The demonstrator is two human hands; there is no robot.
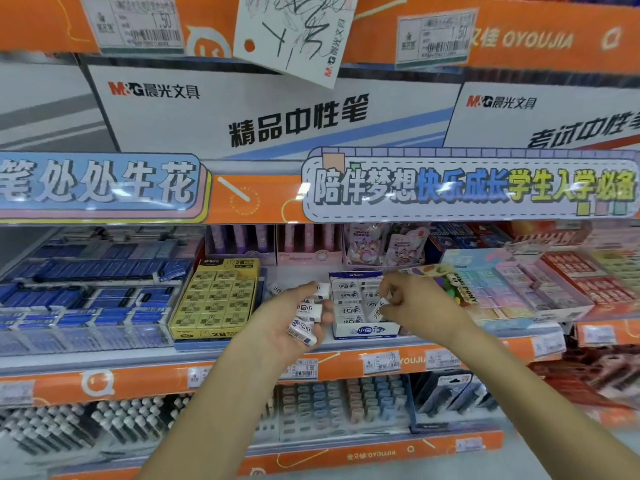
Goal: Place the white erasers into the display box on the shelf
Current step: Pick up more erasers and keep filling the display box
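A white and blue display box (363,330) stands on the middle shelf, holding rows of wrapped white erasers (348,295). My left hand (289,320) is just left of the box, palm up, gripping several white erasers (308,311) with blue print. My right hand (410,299) reaches over the box's right side and pinches one white eraser (377,308) between its fingertips, tilted above the right column. One more loose eraser (277,289) lies on the shelf behind my left hand.
A yellow box of 2B erasers (216,299) sits left of the display box, with blue eraser packs (86,292) further left. Pastel and red eraser trays (519,285) fill the right. Orange shelf edge (346,367) with price tags runs below; pens (346,400) stand on the lower shelf.
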